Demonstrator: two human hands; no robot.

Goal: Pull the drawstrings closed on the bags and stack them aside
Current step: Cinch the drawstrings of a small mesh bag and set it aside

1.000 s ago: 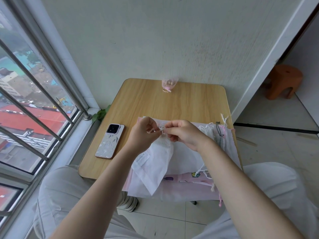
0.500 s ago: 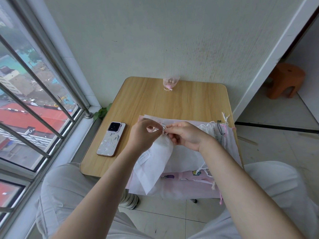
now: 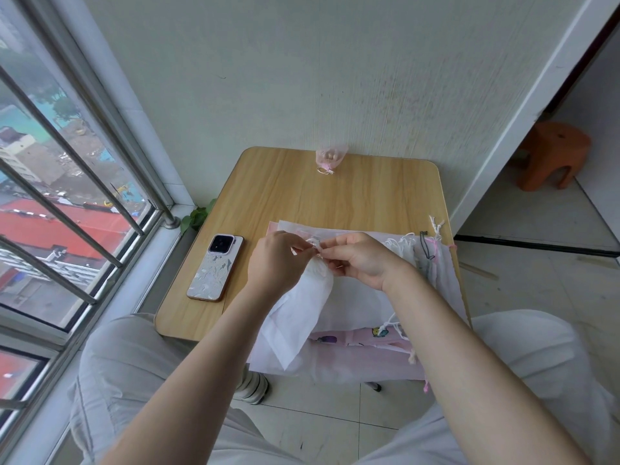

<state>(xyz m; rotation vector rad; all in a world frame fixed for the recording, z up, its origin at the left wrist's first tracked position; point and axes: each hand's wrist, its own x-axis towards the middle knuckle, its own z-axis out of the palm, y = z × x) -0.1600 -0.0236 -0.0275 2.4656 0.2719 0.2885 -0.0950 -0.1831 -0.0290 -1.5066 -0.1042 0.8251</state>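
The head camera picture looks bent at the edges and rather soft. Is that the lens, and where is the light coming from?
In the head view, yes: the wide-angle lens bows the window bars and the white door frame. Daylight enters through that window on the left, flat and soft, so the table shows no hard shadows or glare. The phone is fairly sharp; the drawstring between the left hand and right hand is too fine to resolve.

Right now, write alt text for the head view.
Both hands, left hand and right hand, pinch the gathered neck of a white drawstring bag above a wooden table. More bags lie underneath, and a phone lies left of them.
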